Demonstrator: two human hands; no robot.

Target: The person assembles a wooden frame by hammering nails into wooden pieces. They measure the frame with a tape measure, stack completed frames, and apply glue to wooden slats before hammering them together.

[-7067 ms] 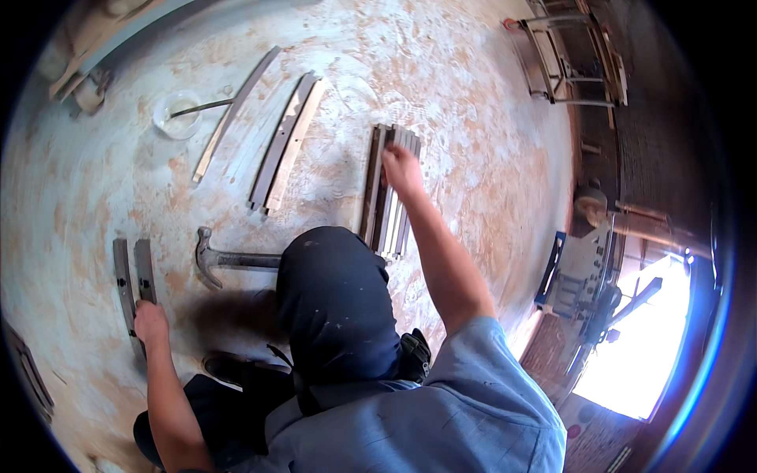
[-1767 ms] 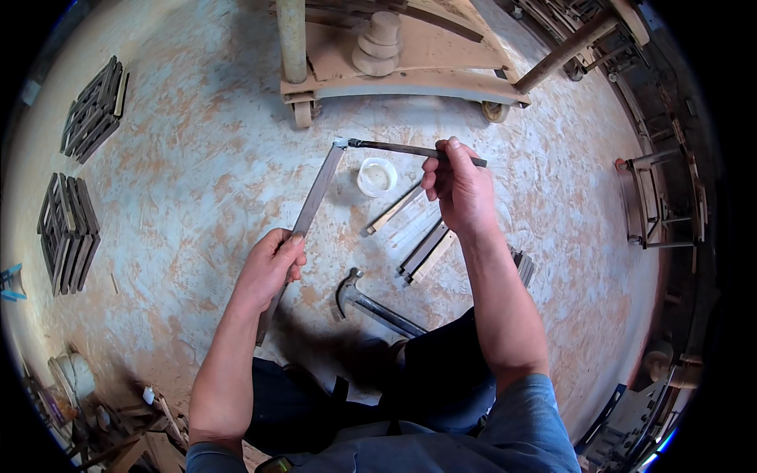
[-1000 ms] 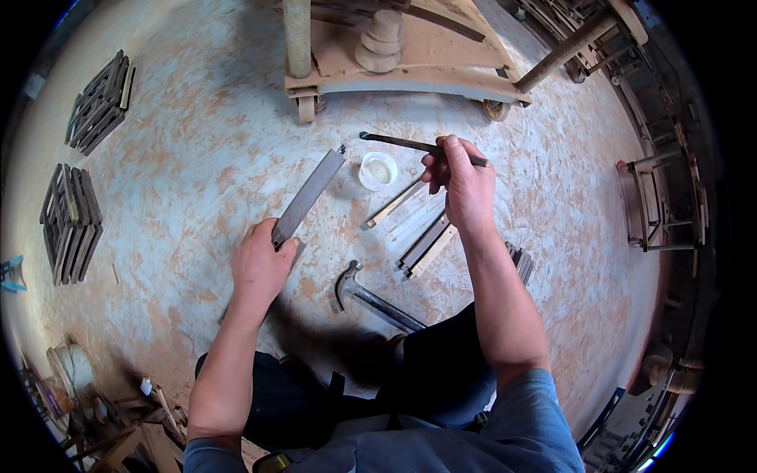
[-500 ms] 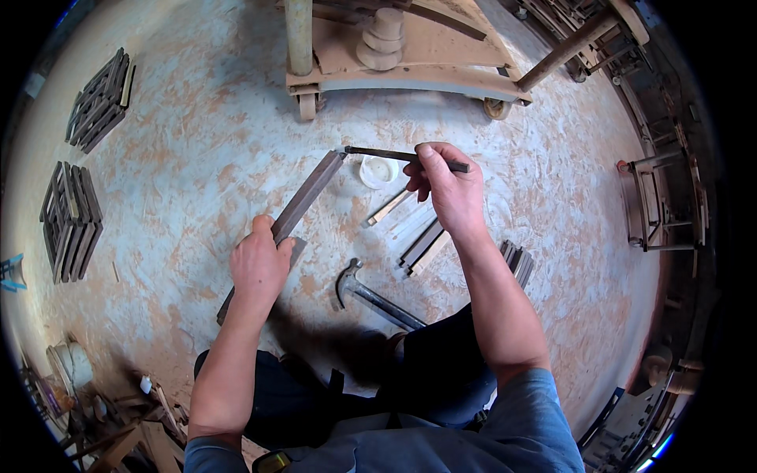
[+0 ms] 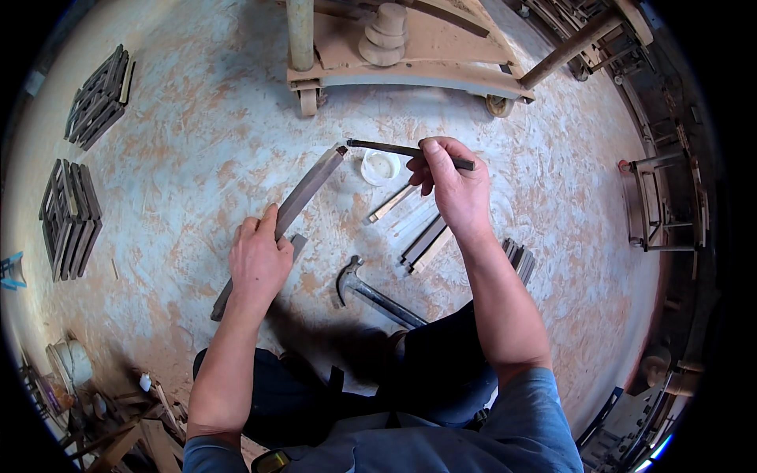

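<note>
So, L hand [image 5: 260, 254] grips wood strip [image 5: 310, 187], R hand [image 5: 451, 177] pinches stick [image 5: 386, 147] nr clear tub [image 5: 365, 175] w/ whitish stuff [image 5: 382, 165].

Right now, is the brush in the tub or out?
Out: the brush has its tip beside the wooden strip, left of the tub.

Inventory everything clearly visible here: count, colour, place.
wood strip: 1, brown, centre
second strip: 1, brown, behind left hand
stick: 1, black, centre
tub: 1, clear, centre
hammer: 1, dark, below tub
loose strips: at least 3, mixed, near hammer
strip bundle: 1, dark, right
frame stacks: 2, dark, left
cart: 1, tan, top
round block: 1, tan, on cart
bucket: 1, whitish, lower left
scraps: many, brown, lower left
legs: 2, dark, below
left hand: 1, bare, on wood strip
right hand: 1, bare, on stick
</note>
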